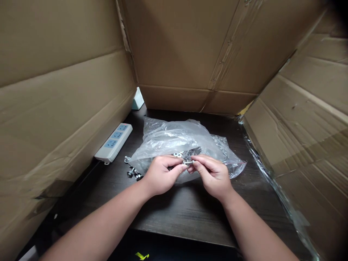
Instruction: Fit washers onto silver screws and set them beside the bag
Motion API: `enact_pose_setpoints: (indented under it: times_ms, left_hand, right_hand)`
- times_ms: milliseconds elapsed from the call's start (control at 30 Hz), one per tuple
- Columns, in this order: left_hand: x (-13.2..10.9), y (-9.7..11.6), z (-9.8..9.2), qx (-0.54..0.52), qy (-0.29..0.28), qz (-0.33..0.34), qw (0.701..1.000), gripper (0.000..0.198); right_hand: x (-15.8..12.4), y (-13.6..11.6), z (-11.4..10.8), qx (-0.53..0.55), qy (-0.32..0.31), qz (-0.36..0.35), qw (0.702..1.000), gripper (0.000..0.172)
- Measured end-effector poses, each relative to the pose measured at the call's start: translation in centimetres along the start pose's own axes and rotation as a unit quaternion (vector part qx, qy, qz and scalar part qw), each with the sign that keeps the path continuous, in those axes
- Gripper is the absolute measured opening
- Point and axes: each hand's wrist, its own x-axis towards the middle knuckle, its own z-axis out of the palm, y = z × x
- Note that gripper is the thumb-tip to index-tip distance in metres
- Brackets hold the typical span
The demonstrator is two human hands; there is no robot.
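Between my two hands is a small silvery bolt (188,162), held roughly level above the front of a clear plastic bag. My left hand (165,172) pinches its left end between thumb and fingers. At the other end, my right hand (213,174) grips it the same way. Fingertips hide part of the bolt, so I cannot tell whether a nut or washer sits on it. Behind the hands, the plastic bag (179,134) lies crumpled, with washers (177,154) and other metal pieces at its opening. Several loose bolts (131,172) lie left of my left hand.
A white power strip (114,142) lies at the left on the dark table (187,224). Cardboard walls (185,47) enclose the back and both sides. A small white box (138,99) stands in the back left corner. Below the table's front edge is a yellow scrap (141,256).
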Motion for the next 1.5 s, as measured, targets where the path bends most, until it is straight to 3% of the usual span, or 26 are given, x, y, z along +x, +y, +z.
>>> enact_pose_setpoints:
  times_ms: [167,333,567,700,933,1133,1267,1367,1500]
  left_hand:
    - [-0.1,0.0,-0.1,0.024,-0.023,0.021,0.999,0.020]
    - [0.0,0.5,-0.2,-0.023,-0.035,-0.008,0.999,0.019]
    - [0.1,0.9,-0.3,-0.056,-0.035,-0.054,0.996,0.026]
    - [0.1,0.8,-0.3,-0.035,-0.043,-0.038,0.998,0.028]
    - [0.2,0.6,-0.3,0.005,-0.036,-0.009,0.999,0.027]
    - [0.0,0.7,-0.1,-0.043,-0.027,-0.050,0.997,0.029]
    - [0.0,0.7,0.0,-0.047,-0.040,-0.036,0.997,0.024]
    - [0.0,0.6,0.0,-0.033,-0.038,-0.020,0.999,0.024]
    - [0.0,0.5,0.2,-0.031,-0.034,-0.027,0.999,0.023]
  right_hand:
    - [-0.2,-0.2,0.4,0.081,-0.006,0.088,0.993,0.019]
    - [0.0,0.2,0.3,0.161,-0.033,0.175,0.971,0.036]
    - [0.5,-0.5,-0.4,0.228,-0.062,0.140,0.961,0.030]
    - [0.5,-0.8,0.0,0.203,-0.053,0.172,0.962,0.020]
    - [0.2,0.1,-0.1,0.132,-0.095,0.224,0.961,0.050]
    - [0.4,-0.8,-0.2,0.187,-0.070,0.178,0.963,0.032]
    - [0.2,-1.2,0.3,0.190,-0.070,0.198,0.959,0.025]
    - [0.0,-0.8,0.3,0.179,-0.096,0.226,0.953,0.029]
    - [0.0,-0.1,0.0,0.157,-0.121,0.254,0.947,0.050]
